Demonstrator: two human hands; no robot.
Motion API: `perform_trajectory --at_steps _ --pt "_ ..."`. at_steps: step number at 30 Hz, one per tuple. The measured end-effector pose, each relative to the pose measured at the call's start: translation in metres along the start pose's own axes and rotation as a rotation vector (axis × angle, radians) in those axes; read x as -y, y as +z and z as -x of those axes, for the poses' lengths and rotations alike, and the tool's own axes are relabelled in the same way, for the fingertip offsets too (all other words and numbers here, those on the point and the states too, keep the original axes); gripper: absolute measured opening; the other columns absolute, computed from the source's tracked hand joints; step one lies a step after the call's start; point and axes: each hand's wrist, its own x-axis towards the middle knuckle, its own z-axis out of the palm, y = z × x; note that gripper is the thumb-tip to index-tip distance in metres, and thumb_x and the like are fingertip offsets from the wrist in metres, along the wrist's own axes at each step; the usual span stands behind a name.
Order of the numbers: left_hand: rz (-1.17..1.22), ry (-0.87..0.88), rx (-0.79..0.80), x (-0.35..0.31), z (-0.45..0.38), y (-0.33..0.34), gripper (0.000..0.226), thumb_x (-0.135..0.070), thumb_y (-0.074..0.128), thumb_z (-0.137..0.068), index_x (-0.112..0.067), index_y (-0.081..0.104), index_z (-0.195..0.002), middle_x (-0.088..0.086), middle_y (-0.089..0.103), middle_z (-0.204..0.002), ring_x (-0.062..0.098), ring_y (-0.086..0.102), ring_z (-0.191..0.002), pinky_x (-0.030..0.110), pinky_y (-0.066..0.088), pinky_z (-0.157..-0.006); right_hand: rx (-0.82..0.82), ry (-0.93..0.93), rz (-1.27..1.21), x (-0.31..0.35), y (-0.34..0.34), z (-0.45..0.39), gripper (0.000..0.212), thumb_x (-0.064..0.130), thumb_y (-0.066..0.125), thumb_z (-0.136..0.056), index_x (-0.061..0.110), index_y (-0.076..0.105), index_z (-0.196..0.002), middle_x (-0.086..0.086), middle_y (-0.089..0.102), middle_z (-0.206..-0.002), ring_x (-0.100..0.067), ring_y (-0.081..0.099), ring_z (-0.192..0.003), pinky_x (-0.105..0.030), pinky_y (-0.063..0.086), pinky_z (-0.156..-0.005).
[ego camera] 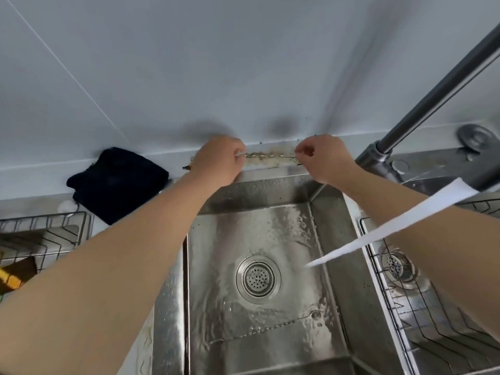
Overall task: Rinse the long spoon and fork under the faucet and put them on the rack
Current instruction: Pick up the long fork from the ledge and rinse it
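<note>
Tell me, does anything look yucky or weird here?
Yes. Brown grime lines the seam where the wall meets the sink, between both hands, left and right. A dark cloth lies crumpled left of it.

Both forearms are bare to the frame edge, and the hands point(220, 161) wear no gloves or rings

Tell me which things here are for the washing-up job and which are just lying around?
For the job:
thin twisted utensil handle, pinched by the left hand and right hand
faucet, water running
sink
wire rack on the right

Just lying about:
dark cloth
left wire basket
yellow thing, too cut off to name
</note>
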Motion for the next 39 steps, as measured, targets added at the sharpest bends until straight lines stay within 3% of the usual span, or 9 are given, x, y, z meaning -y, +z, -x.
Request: perform_trajectory --at_steps 2,4,9,14,19,24,27,30,39 --pt "-0.138 0.053 0.005 0.003 -0.009 0.002 0.022 -0.021 0.056 -0.094 -0.017 0.07 -0.111 0.006 0.068 -0.112 0.028 0.061 -0.104 0.037 0.049 -0.085 0.05 -0.105 0.197 0.002 0.004 -0.01 0.026 0.023 0.052 -0.097 0.019 0.069 -0.116 -0.005 0.064 -0.12 -0.025 0.059 -0.108 -0.031 0.046 -0.09" --pt "-0.26 0.081 0.048 0.005 -0.017 0.005 0.017 -0.018 0.057 -0.091 -0.017 0.073 -0.096 0.007 0.066 -0.096 0.031 0.061 -0.097 0.033 0.046 -0.072 0.084 -0.168 0.329 0.004 0.009 -0.017 0.027 0.022 0.051 -0.098 0.019 0.067 -0.12 -0.007 0.06 -0.123 -0.028 0.057 -0.111 -0.034 0.046 -0.091" --pt "-0.374 0.091 0.086 0.005 -0.023 0.008 0.02 -0.003 0.056 -0.082 -0.014 0.067 -0.069 0.005 0.066 -0.078 0.029 0.062 -0.075 0.032 0.051 -0.06 0.102 -0.177 0.481 0.004 0.02 -0.027 0.024 0.005 0.061 -0.088 0.021 0.074 -0.101 -0.004 0.065 -0.103 -0.024 0.063 -0.09 -0.029 0.052 -0.073" --pt "-0.431 0.177 0.083 0.003 -0.016 0.005 0.024 0.002 0.055 -0.082 -0.016 0.056 -0.067 0.005 0.054 -0.07 0.027 0.052 -0.067 0.031 0.038 -0.056 0.073 -0.222 0.441 -0.002 0.02 -0.029 0.017 0.007 0.06 -0.09 0.016 0.073 -0.097 -0.005 0.059 -0.096 -0.022 0.056 -0.08 -0.03 0.044 -0.066" --pt "-0.419 0.225 0.066 -0.002 -0.003 0.003 0.02 0.003 0.052 -0.088 -0.011 0.064 -0.082 0.005 0.056 -0.076 0.024 0.051 -0.067 0.031 0.035 -0.059 0.164 -0.288 0.362 -0.008 0.006 -0.024 0.021 0.022 0.052 -0.096 0.011 0.069 -0.1 -0.008 0.057 -0.104 -0.027 0.056 -0.096 -0.038 0.047 -0.081" --pt "-0.371 0.233 0.072 -0.008 0.015 -0.005 0.029 0.004 0.047 -0.09 -0.019 0.044 -0.073 -0.002 0.045 -0.071 0.021 0.048 -0.063 0.032 0.036 -0.059 0.163 -0.352 0.272 -0.014 -0.011 -0.005 0.018 0.025 0.054 -0.095 0.014 0.069 -0.096 -0.002 0.054 -0.099 -0.023 0.053 -0.099 -0.037 0.044 -0.086" --pt "-0.32 0.252 0.041 -0.009 0.037 -0.008 0.028 0.0 0.049 -0.092 -0.019 0.048 -0.071 -0.001 0.052 -0.071 0.022 0.053 -0.062 0.039 0.048 -0.061 0.22 -0.359 0.221 -0.015 -0.021 0.011 0.01 0.028 0.058 -0.093 0.022 0.065 -0.089 0.005 0.053 -0.097 -0.019 0.053 -0.099 -0.039 0.044 -0.091" --pt "-0.256 0.292 0.006 -0.008 0.06 -0.009 0.021 -0.001 0.054 -0.09 -0.01 0.056 -0.071 0.005 0.056 -0.067 0.026 0.052 -0.062 0.044 0.048 -0.058 0.266 -0.352 0.157 -0.015 -0.029 0.028 0.008 0.03 0.061 -0.092 0.026 0.062 -0.085 0.011 0.054 -0.097 -0.014 0.052 -0.099 -0.033 0.042 -0.091" --pt "-0.147 0.304 -0.065 -0.018 0.115 -0.016 0.009 -0.007 0.062 -0.09 -0.008 0.069 -0.084 0.007 0.066 -0.079 0.026 0.061 -0.068 0.036 0.051 -0.06 0.413 -0.27 0.013 -0.005 -0.05 0.068 0.01 0.028 0.065 -0.091 0.024 0.074 -0.092 0.013 0.065 -0.093 -0.006 0.059 -0.09 -0.026 0.044 -0.083"
